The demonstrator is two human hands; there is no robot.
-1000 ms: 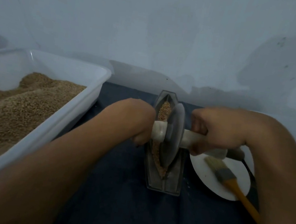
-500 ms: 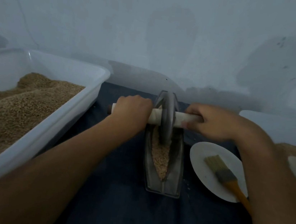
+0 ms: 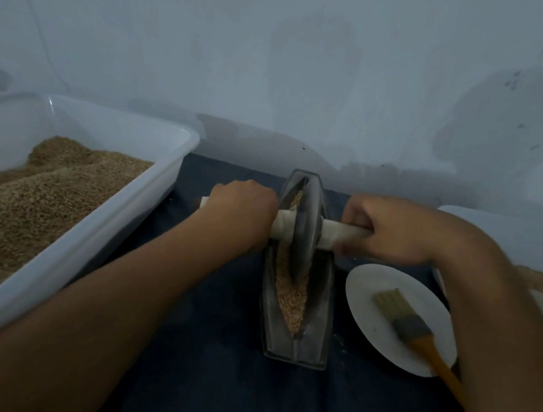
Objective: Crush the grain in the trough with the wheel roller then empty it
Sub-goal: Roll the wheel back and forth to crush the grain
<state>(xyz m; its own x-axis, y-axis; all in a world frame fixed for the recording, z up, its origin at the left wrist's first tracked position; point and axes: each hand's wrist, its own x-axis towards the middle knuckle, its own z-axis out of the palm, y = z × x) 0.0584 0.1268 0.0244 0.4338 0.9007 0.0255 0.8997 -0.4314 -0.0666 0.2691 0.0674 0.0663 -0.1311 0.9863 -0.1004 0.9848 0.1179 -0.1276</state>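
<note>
Far left: large white plastic tub (image 3: 94, 227) on the desk, holding a heaped mass of brown grain (image 3: 21, 204); its near right wall runs diagonally toward the bottom left corner. Desk (image 3: 211, 388) is covered in a dark blue cloth. Left hand (image 3: 240, 210) is clenched around the left end of the pale handle bar (image 3: 282, 228), knuckles up; the bar's tip shows just past the hand on its left side. Centre: narrow boat-shaped metal trough (image 3: 313, 336), long axis running away from the viewer, resting on the cloth. Wheel roller (image 3: 306, 231), a grey disc standing upright on edge, sits in the trough groove in the far half, with the bar passing through its hub crosswise. Crushed grain (image 3: 291, 303), tan and coarse, lies in the groove in front of the wheel down to the near point; a little more shows behind the wheel at the far end. A few crumbs lie on the cloth just right of the trough. Right hand (image 3: 387, 231) grips the right end of the bar, fingers wrapped under; fingertips blurred. Right of the trough: round white plate (image 3: 377, 285), a flat brush (image 3: 403, 318) with pale bristles, grey ferrule and orange handle lying across it, handle pointing to the lower right. Far right edge: another white container (image 3: 515, 234) with brown grain, partly hidden by the right forearm.
</note>
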